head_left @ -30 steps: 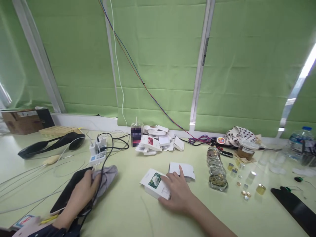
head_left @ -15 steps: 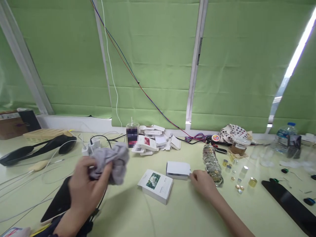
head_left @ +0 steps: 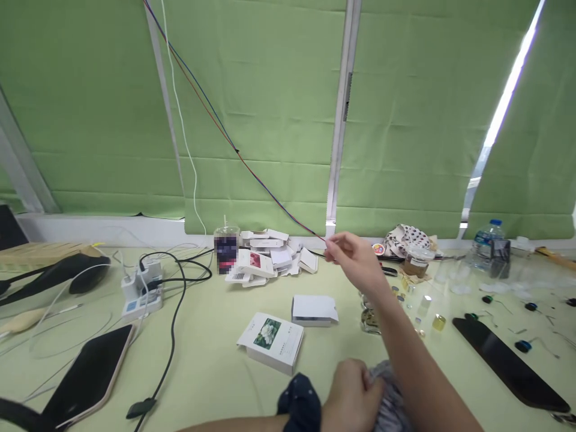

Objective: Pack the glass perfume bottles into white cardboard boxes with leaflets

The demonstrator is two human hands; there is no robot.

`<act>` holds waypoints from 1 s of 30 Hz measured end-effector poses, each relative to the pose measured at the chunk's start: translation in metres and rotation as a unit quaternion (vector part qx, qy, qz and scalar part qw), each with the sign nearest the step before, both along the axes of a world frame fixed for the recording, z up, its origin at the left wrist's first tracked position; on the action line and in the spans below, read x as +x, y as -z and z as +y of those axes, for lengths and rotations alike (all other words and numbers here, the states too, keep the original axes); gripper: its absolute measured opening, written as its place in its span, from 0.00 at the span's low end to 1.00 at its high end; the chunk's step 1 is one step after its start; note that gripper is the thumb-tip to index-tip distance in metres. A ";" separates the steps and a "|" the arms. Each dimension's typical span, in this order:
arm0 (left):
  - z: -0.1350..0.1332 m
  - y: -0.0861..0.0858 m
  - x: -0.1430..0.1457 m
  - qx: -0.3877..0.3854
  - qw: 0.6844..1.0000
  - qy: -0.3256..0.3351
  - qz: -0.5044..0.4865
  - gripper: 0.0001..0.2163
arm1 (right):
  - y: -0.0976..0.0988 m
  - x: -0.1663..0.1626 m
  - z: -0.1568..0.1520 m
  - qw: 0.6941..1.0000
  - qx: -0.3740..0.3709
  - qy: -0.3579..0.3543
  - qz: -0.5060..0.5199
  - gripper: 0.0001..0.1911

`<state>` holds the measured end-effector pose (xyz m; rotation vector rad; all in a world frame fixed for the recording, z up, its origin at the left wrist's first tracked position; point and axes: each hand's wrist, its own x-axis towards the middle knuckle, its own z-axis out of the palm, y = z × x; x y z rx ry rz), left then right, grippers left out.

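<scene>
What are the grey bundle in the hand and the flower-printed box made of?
The grey bundle, gripped in the left hand, looks like soft cloth, woven or knitted: it crumples into loose folds and has a matt surface. The flower-printed box seems to be thin white cardboard with a smooth printed face, judging by its flat panels and crisp folded edges.

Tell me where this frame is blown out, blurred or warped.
Head view: daylight blows out the blind gap at right; head view: the cup label is pixelated; head view: the wide-angle lens leans the window post; head view: the bottom edge crops the left hand gripping the cloth.
</scene>
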<state>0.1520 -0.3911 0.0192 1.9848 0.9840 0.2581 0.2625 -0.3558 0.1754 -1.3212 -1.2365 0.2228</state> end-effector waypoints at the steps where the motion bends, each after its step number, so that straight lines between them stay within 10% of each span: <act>1: -0.005 0.009 0.010 -0.035 0.999 -0.003 -0.001 0.07 | 0.002 0.000 0.016 0.999 0.027 0.007 0.046 0.17; 6: 0.002 0.027 0.019 -0.092 0.988 0.125 -0.014 0.05 | 0.065 0.011 0.068 0.997 -0.019 -0.023 0.070 0.19; 10: 0.051 -0.009 -0.005 0.034 0.974 0.217 -0.052 0.07 | 0.112 0.024 0.067 0.991 -0.106 -0.080 0.025 0.12; 12: 0.088 -0.031 -0.016 0.177 0.968 0.160 -0.073 0.06 | 0.117 0.028 0.063 0.978 -0.163 -0.130 -0.008 0.07; 16: 0.161 -0.049 -0.026 0.225 0.966 0.113 -0.054 0.14 | 0.110 0.029 0.056 0.954 -0.239 -0.168 -0.062 0.06; 23: 0.197 -0.040 -0.031 0.169 0.971 0.163 -0.054 0.12 | 0.102 0.021 0.047 0.910 -0.305 -0.178 -0.216 0.11; 30: 0.230 -0.022 -0.043 0.082 0.992 0.062 -0.078 0.18 | 0.122 0.014 0.062 0.913 -0.293 -0.040 -0.282 0.15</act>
